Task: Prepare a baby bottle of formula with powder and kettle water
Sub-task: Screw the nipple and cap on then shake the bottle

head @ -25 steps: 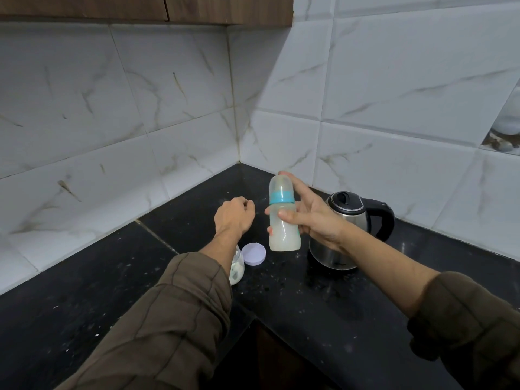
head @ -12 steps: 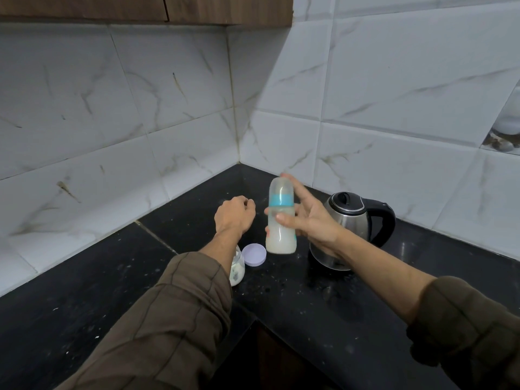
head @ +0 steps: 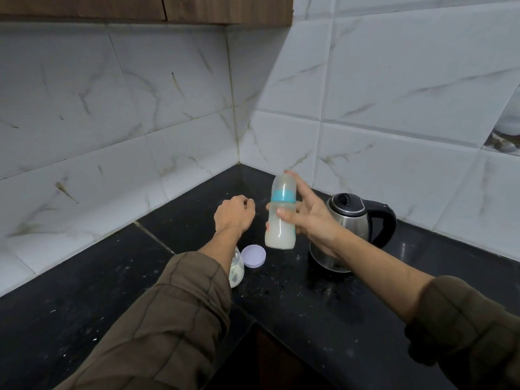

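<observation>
**Capped bottle up off the counter, milky mix inside**

Right hand has the baby bottle in a loose grip, thumb across the front of the body, index finger stretched up along the clear cap. The bottle stands nearly upright, tipped a touch, its base clear of the black countertop. A teal collar rings the neck, and pale, cloudy liquid fills the lower part.

Left hand hovers just beside the bottle, curled into a loose fist, fingers tucked in. It seems to hold nothing, though the palm faces away, so that is hard to confirm. Both arms wear olive-brown sleeves.

Below the left wrist sits a small glass jar with white powder in it, half hidden by the forearm. Its lilac lid lies flat on the counter just beside it, below the bottle.

Behind the right hand stands a steel kettle with black lid and handle, lid down, near the marbled white wall tiles. Pale specks dot the counter around the jar and the kettle.
</observation>
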`<state>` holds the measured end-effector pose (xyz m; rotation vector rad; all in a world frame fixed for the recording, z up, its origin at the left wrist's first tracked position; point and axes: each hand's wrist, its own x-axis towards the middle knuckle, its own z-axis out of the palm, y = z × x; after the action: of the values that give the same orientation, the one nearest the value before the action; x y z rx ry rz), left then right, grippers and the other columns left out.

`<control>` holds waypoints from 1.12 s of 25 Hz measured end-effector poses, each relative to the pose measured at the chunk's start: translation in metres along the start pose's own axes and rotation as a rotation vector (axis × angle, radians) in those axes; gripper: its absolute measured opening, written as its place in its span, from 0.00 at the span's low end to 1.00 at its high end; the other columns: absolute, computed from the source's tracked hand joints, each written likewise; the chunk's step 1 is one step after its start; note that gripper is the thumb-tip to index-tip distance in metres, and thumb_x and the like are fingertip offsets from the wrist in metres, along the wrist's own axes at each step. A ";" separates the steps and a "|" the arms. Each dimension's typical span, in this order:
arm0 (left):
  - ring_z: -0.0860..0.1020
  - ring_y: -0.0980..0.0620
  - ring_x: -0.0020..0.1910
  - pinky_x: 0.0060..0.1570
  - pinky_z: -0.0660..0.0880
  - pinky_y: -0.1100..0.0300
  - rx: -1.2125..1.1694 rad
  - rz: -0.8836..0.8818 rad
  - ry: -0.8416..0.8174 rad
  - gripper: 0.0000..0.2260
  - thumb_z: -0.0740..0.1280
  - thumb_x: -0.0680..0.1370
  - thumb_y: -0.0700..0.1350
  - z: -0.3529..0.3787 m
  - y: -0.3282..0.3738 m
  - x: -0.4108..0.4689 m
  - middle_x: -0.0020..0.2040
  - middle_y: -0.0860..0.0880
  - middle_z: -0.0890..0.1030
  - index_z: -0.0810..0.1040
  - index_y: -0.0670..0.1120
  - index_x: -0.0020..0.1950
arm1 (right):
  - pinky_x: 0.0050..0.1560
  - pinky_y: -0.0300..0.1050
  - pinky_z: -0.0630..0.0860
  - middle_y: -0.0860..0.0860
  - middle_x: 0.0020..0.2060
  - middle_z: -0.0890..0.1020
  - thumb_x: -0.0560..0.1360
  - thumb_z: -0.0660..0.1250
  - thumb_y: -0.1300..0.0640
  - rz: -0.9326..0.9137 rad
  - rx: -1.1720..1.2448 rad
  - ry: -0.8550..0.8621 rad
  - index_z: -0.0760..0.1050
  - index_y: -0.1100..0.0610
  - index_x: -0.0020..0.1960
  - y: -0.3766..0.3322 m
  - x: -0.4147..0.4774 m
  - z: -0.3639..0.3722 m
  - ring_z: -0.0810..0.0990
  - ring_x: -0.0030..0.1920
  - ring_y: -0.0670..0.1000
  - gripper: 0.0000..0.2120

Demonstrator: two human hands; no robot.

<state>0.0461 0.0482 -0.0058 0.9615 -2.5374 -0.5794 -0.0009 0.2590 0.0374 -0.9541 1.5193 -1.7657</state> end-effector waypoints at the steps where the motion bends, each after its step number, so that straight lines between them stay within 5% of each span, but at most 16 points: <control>1: 0.80 0.48 0.45 0.45 0.76 0.54 -0.004 0.000 -0.003 0.16 0.58 0.86 0.54 0.000 0.000 0.001 0.47 0.47 0.84 0.83 0.48 0.58 | 0.62 0.71 0.77 0.63 0.62 0.82 0.75 0.77 0.59 -0.017 0.063 0.092 0.59 0.36 0.80 -0.003 0.005 -0.001 0.83 0.62 0.66 0.43; 3: 0.82 0.45 0.46 0.47 0.79 0.53 -0.014 -0.006 -0.008 0.17 0.58 0.85 0.54 0.002 0.000 0.002 0.46 0.47 0.85 0.84 0.48 0.57 | 0.61 0.69 0.79 0.63 0.63 0.82 0.73 0.78 0.57 -0.027 0.114 0.169 0.59 0.34 0.79 -0.004 0.010 -0.003 0.82 0.63 0.65 0.44; 8: 0.83 0.43 0.48 0.52 0.81 0.49 -0.042 -0.015 -0.019 0.16 0.59 0.84 0.55 0.006 0.001 0.001 0.46 0.47 0.85 0.84 0.49 0.55 | 0.56 0.59 0.80 0.63 0.60 0.84 0.74 0.77 0.58 0.109 -0.143 -0.203 0.60 0.36 0.79 0.017 -0.006 -0.003 0.83 0.62 0.65 0.43; 12: 0.82 0.41 0.51 0.49 0.77 0.53 -0.014 -0.025 0.002 0.17 0.58 0.85 0.54 0.006 -0.002 0.000 0.49 0.45 0.85 0.84 0.48 0.58 | 0.54 0.62 0.81 0.63 0.63 0.82 0.76 0.77 0.55 0.067 0.095 0.095 0.65 0.39 0.77 0.017 0.002 -0.010 0.85 0.57 0.61 0.36; 15: 0.81 0.45 0.48 0.49 0.76 0.53 -0.017 -0.028 0.008 0.17 0.58 0.85 0.54 0.006 -0.002 0.000 0.51 0.45 0.86 0.84 0.48 0.59 | 0.43 0.54 0.85 0.60 0.63 0.83 0.78 0.74 0.54 0.169 0.261 0.344 0.69 0.48 0.74 0.016 0.011 -0.013 0.88 0.50 0.57 0.28; 20: 0.79 0.45 0.47 0.46 0.73 0.55 0.004 -0.015 0.001 0.17 0.58 0.85 0.54 0.012 -0.002 -0.004 0.50 0.45 0.86 0.84 0.48 0.59 | 0.46 0.56 0.86 0.62 0.61 0.84 0.76 0.77 0.50 0.473 0.032 -0.005 0.71 0.46 0.71 0.034 -0.010 -0.001 0.86 0.57 0.64 0.26; 25: 0.82 0.44 0.49 0.47 0.74 0.55 -0.001 -0.020 -0.004 0.17 0.58 0.85 0.54 0.008 -0.005 -0.003 0.49 0.46 0.86 0.84 0.49 0.59 | 0.38 0.53 0.85 0.59 0.58 0.85 0.77 0.76 0.50 0.402 0.197 0.280 0.70 0.53 0.72 0.028 0.003 -0.008 0.89 0.48 0.58 0.27; 28: 0.81 0.46 0.47 0.47 0.75 0.54 0.000 -0.022 -0.010 0.17 0.58 0.85 0.54 0.008 -0.006 -0.004 0.49 0.47 0.86 0.84 0.49 0.59 | 0.42 0.54 0.86 0.61 0.60 0.84 0.75 0.77 0.49 0.501 0.084 0.099 0.71 0.51 0.72 0.031 -0.006 -0.002 0.88 0.52 0.59 0.29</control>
<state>0.0485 0.0485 -0.0164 0.9897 -2.5388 -0.5923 0.0006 0.2608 0.0056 -0.3981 1.5637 -1.5106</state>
